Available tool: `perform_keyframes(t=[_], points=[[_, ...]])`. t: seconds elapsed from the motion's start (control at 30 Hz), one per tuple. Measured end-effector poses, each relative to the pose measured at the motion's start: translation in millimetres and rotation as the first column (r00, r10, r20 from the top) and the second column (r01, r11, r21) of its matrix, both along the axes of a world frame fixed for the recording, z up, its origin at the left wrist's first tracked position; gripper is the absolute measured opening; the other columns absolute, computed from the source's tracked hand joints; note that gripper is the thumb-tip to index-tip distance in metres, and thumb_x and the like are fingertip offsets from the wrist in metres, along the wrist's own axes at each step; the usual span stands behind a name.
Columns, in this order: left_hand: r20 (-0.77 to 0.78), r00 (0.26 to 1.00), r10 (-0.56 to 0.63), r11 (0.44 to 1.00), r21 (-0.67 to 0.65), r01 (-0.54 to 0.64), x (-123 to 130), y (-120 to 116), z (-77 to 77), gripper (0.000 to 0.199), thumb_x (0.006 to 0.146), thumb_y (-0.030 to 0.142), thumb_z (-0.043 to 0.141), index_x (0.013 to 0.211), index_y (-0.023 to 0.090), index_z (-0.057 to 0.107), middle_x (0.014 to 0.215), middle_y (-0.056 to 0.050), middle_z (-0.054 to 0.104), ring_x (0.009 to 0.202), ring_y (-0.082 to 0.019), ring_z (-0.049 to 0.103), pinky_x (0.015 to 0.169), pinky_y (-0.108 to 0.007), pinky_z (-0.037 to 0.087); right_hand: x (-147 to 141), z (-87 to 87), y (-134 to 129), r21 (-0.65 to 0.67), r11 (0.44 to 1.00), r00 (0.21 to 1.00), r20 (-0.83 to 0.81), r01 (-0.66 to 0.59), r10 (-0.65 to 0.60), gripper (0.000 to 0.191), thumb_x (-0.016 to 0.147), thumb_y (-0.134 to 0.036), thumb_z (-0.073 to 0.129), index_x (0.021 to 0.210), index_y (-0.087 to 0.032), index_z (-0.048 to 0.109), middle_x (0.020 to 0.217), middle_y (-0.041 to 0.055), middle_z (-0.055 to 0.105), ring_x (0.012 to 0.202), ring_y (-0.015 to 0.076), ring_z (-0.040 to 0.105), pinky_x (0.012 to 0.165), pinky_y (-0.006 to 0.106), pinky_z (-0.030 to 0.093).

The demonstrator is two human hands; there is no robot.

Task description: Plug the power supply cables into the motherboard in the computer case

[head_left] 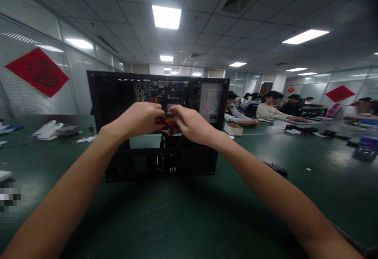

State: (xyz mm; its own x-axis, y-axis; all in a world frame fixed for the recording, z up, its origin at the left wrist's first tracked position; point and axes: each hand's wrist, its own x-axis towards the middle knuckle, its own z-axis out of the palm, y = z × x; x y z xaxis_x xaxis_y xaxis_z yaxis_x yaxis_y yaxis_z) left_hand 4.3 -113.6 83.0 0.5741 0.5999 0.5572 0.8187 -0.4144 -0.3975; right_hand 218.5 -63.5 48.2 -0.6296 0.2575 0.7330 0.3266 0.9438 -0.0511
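An open black computer case (121, 160) stands on the table right in front of me, its inside facing me. Within it I see the motherboard (165, 89) at the top middle and a silver power supply (210, 103) at the right. My left hand (141, 119) reaches in with its fingers closed on a bundle of red, yellow and dark cables (169, 125). Curled around the same bundle from the right is my right hand (193, 124). Both sets of fingertips are partly hidden among the cables.
The green table (177, 219) spreads around the case. White plastic bags (49, 130) lie at the left, a small open box (233, 129) at the right. A dark item (275, 168) lies beyond my right forearm. Several people sit working farther right.
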Motion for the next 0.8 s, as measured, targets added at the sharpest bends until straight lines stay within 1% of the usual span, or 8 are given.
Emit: perform_keyframes(t=[0.07, 0.13, 0.27, 0.37, 0.43, 0.5, 0.67, 0.8], points=[[-0.032, 0.998, -0.055, 0.992, 0.114, 0.059, 14.5, -9.0, 11.3, 0.020, 0.088, 0.035, 0.064, 0.092, 0.021, 0.078, 0.090, -0.005, 0.073, 0.081, -0.019, 0.068, 0.072, -0.028, 0.049, -1.2, 16.8, 3.2, -0.032, 0.994, 0.991, -0.090, -0.103, 0.100, 0.034, 0.102, -0.017, 0.039, 0.132, -0.015, 0.054, 0.123, 0.0126, 0.068, 0.110, 0.0212, 0.063, 0.098, 0.037, 0.047], [-0.049, 0.994, -0.093, 0.979, 0.177, 0.100, 27.2, -14.4, 20.7, 0.022, 0.089, 0.036, 0.063, 0.097, 0.022, 0.078, 0.092, -0.005, 0.073, 0.085, -0.019, 0.069, 0.078, -0.030, 0.051, 1.7, 28.1, 4.8, -0.094, 0.981, 0.976, -0.156, -0.170, 0.154, 0.035, 0.102, -0.021, 0.040, 0.134, -0.015, 0.054, 0.121, 0.0113, 0.069, 0.111, 0.0216, 0.063, 0.100, 0.039, 0.047], [-0.036, 0.990, -0.133, 0.965, 0.225, 0.138, 44.6, -15.3, 24.9, 0.022, 0.090, 0.037, 0.064, 0.099, 0.021, 0.077, 0.092, -0.004, 0.074, 0.087, -0.020, 0.070, 0.082, -0.032, 0.051, 14.9, 31.6, 0.7, -0.232, 0.931, 0.947, -0.226, -0.281, 0.229, 0.035, 0.106, -0.039, 0.040, 0.124, -0.018, 0.062, 0.115, 0.0084, 0.069, 0.110, 0.0213, 0.062, 0.098, 0.037, 0.050], [0.018, 0.982, -0.186, 0.968, 0.176, 0.180, 47.3, -10.3, 17.0, 0.022, 0.089, 0.039, 0.066, 0.098, 0.020, 0.075, 0.087, -0.003, 0.073, 0.082, -0.019, 0.069, 0.077, -0.030, 0.051, 26.7, 25.7, -2.9, -0.394, 0.854, 0.940, -0.166, -0.340, 0.298, 0.041, 0.105, -0.050, 0.042, 0.117, -0.017, 0.063, 0.098, 0.0052, 0.069, 0.086, 0.0164, 0.065, 0.078, 0.029, 0.056], [0.091, 0.972, -0.217, 0.972, 0.108, 0.207, 43.9, -7.3, 11.9, 0.026, 0.089, 0.040, 0.068, 0.103, 0.019, 0.072, 0.083, -0.003, 0.071, 0.077, -0.018, 0.067, 0.071, -0.028, 0.050, 34.2, 23.5, -2.8, -0.489, 0.792, 0.927, -0.115, -0.365, 0.356, 0.041, 0.103, -0.052, 0.049, 0.118, -0.016, 0.062, 0.087, 0.0024, 0.067, 0.067, 0.0119, 0.060, 0.060, 0.023, 0.053], [0.169, 0.961, -0.218, 0.976, 0.030, 0.216, 37.8, -6.4, 9.5, 0.036, 0.087, 0.043, 0.070, 0.111, 0.017, 0.067, 0.084, -0.004, 0.070, 0.073, -0.017, 0.065, 0.066, -0.028, 0.048, 40.8, 24.0, -1.0, -0.527, 0.760, 0.915, -0.097, -0.381, 0.391, 0.039, 0.100, -0.047, 0.057, 0.124, -0.017, 0.060, 0.082, 0.0003, 0.065, 0.057, 0.0092, 0.056, 0.051, 0.020, 0.048], [0.227, 0.956, -0.186, 0.948, -0.213, 0.235, 23.8, -9.6, 7.8, 0.065, 0.077, 0.052, 0.078, 0.127, 0.021, 0.050, 0.101, -0.007, 0.070, 0.083, -0.020, 0.067, 0.066, -0.028, 0.049, 50.7, 30.4, 1.2, -0.479, 0.821, 0.948, -0.091, -0.311, 0.306, 0.036, 0.098, -0.033, 0.060, 0.130, -0.017, 0.059, 0.074, -0.0026, 0.064, 0.052, 0.0087, 0.054, 0.048, 0.020, 0.045], [0.286, 0.935, -0.208, 0.897, -0.326, 0.299, 25.4, -7.9, 1.8, 0.069, 0.080, 0.048, 0.076, 0.133, 0.024, 0.039, 0.102, -0.006, 0.071, 0.085, -0.020, 0.070, 0.068, -0.027, 0.053, 51.6, 31.7, -0.4, -0.436, 0.862, 0.965, -0.070, -0.259, 0.254, 0.031, 0.098, -0.029, 0.057, 0.126, -0.017, 0.064, 0.073, -0.0017, 0.064, 0.056, 0.0110, 0.059, 0.053, 0.023, 0.050]])
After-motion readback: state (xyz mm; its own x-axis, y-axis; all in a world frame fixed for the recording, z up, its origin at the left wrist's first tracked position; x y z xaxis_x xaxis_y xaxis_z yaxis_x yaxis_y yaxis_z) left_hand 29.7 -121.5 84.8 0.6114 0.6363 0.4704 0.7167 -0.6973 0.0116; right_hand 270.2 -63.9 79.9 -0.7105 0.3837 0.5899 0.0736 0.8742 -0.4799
